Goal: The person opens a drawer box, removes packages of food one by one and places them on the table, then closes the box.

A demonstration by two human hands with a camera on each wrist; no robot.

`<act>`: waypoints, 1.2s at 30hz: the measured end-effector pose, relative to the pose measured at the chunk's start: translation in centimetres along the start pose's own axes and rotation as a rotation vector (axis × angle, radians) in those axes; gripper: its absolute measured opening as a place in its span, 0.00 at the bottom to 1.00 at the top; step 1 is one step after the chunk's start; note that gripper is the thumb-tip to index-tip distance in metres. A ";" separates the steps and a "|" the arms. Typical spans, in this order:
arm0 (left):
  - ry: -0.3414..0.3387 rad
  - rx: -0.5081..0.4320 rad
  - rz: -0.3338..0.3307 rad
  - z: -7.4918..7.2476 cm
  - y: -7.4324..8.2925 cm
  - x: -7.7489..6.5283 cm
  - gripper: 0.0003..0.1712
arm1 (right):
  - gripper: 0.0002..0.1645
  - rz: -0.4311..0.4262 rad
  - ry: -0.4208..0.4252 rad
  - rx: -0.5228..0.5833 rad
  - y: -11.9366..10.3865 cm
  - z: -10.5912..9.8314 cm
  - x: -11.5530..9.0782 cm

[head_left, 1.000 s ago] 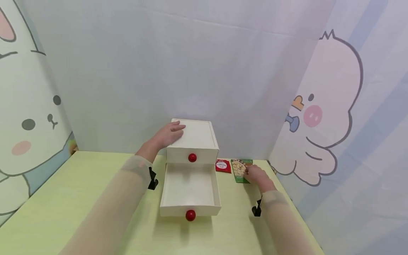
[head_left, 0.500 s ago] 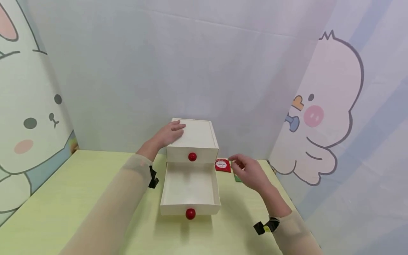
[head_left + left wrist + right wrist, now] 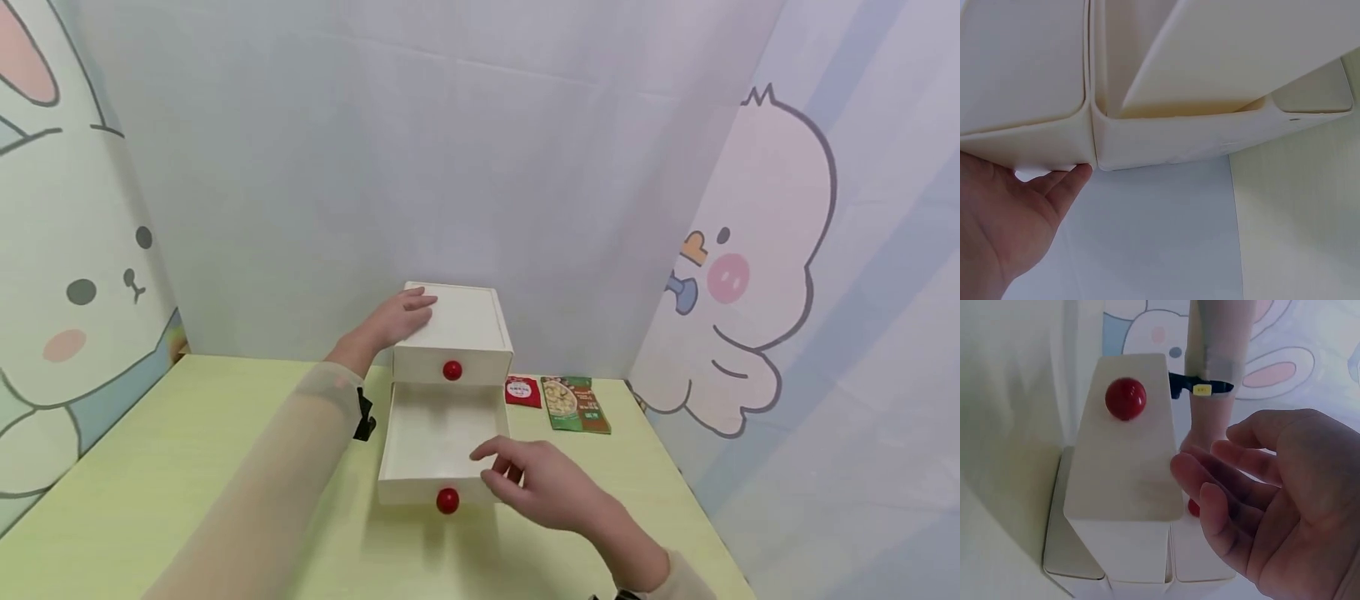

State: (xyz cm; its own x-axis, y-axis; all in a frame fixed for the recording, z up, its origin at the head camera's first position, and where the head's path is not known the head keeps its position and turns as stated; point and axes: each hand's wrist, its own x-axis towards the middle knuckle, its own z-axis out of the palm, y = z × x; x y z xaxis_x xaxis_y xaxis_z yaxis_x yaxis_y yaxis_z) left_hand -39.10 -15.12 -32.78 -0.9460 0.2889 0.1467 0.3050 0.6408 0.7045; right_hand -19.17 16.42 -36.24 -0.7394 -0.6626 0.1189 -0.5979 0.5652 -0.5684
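A white two-drawer unit (image 3: pixel 465 321) stands on the table, its lower drawer (image 3: pixel 438 433) pulled well out and holding nothing. Red round knobs mark both drawer fronts: the upper knob (image 3: pixel 452 370) and the lower knob (image 3: pixel 447 501). My left hand (image 3: pixel 393 319) rests on the unit's top left edge with its fingers extended; the left wrist view has the hand (image 3: pixel 1016 219) against the unit's wall. Over the lower drawer's front right corner hovers my right hand (image 3: pixel 543 483), fingers loosely bent. Nothing lies between those fingers (image 3: pixel 1194 475) in the right wrist view.
Right of the unit, a red packet (image 3: pixel 522 392) lies beside a green and brown packet (image 3: pixel 576 405) with a food picture. A pale curtain (image 3: pixel 480 167) hangs behind the yellow-green table (image 3: pixel 247 417), and printed cartoon panels flank it.
My right hand has left the green packet and moved left and nearer to the lower drawer's front corner. That packet shows fully again. The left hand stays on the unit.
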 end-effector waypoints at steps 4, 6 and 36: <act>0.004 0.000 0.005 0.0 -0.1 0.0 0.34 | 0.15 0.026 -0.099 0.010 -0.6 1.5 -0.3; 0.008 -0.007 0.007 0.0 -0.1 -0.1 0.34 | 0.17 0.014 -0.132 -0.005 -0.7 2.4 -0.3; 0.006 -0.045 -0.017 0.1 -0.1 0.2 0.33 | 0.19 -0.219 0.018 -0.016 0.9 6.3 1.3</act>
State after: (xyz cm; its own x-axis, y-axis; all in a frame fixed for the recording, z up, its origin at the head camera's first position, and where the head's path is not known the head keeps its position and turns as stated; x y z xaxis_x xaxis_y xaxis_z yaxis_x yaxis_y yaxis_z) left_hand -39.25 -15.03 -32.87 -0.9516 0.2742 0.1388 0.2841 0.6127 0.7375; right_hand -18.74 13.00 -41.74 -0.5968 -0.7616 0.2527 -0.7495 0.4165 -0.5145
